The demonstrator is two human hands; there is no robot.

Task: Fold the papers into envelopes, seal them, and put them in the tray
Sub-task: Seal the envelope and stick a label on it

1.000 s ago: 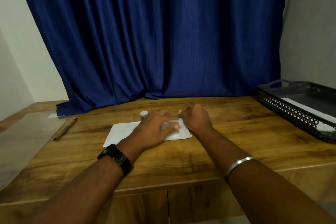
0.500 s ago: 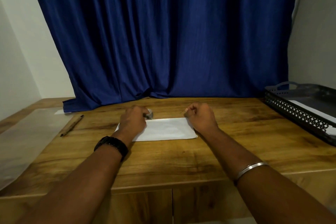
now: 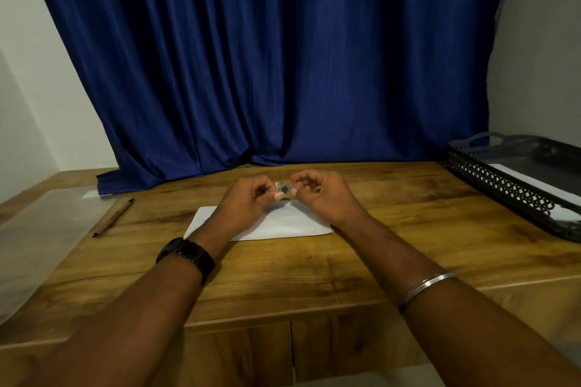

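A folded white paper envelope [image 3: 283, 225] lies flat on the wooden table [image 3: 393, 229] in front of me. Just above its far edge my left hand [image 3: 248, 199] holds a small roll of clear tape [image 3: 284, 189] between thumb and fingers. My right hand [image 3: 320, 193] is beside the roll, its fingertips pinching at the roll's right side. Both hands hover over the envelope. At the far right stands the black lattice tray [image 3: 503, 179], with a white envelope [image 3: 540, 185] lying inside it.
A brown pencil [image 3: 113, 217] lies on the table to the left. A clear plastic sheet [image 3: 41, 229] covers the table's left end. A blue curtain [image 3: 267, 56] hangs behind the table. The table's front edge is close to me.
My left hand lifted the tape roll from the table behind the envelope and brought it to the middle. My right hand rose off the envelope's right corner and met the roll.
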